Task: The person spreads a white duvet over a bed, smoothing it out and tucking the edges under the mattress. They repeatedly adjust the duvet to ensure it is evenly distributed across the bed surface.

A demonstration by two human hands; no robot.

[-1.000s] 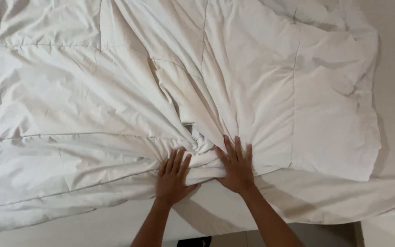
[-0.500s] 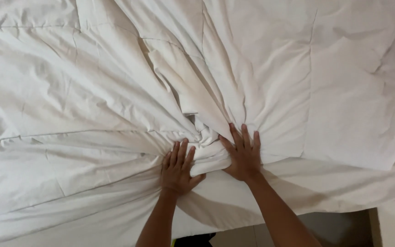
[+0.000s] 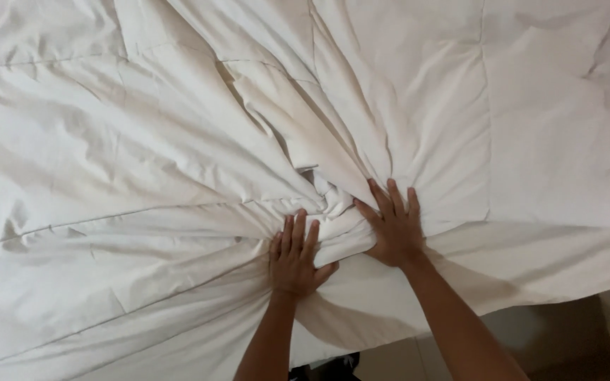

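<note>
While both palms press down near the lower centre of the frame, the white quilted duvet [image 3: 178,176] fills almost the whole view, spread over a bed and hanging past its lower edge. The left hand [image 3: 294,257] lies flat and open on the fabric, fingers together and pointing toward the top of the frame. The right hand [image 3: 393,229] lies just beside it to the right, also open, fingers slightly spread; neither hand grips anything. Between and just above the fingertips the cloth is gathered into a tight bunched knot of folds [image 3: 323,201], from which creases radiate outward to the upper left, upper right and both sides.

Handling judgement: the duvet appears soft, light and padded, with stitched seam lines dividing it into panels. It will likely yield and wrinkle under pressure rather than slide as one piece. The bunched knot or the hanging lower edge would offer the firmest hold; flat panels give little to pinch. A strip of darker floor [image 3: 552,331] shows at the lower right.
</note>
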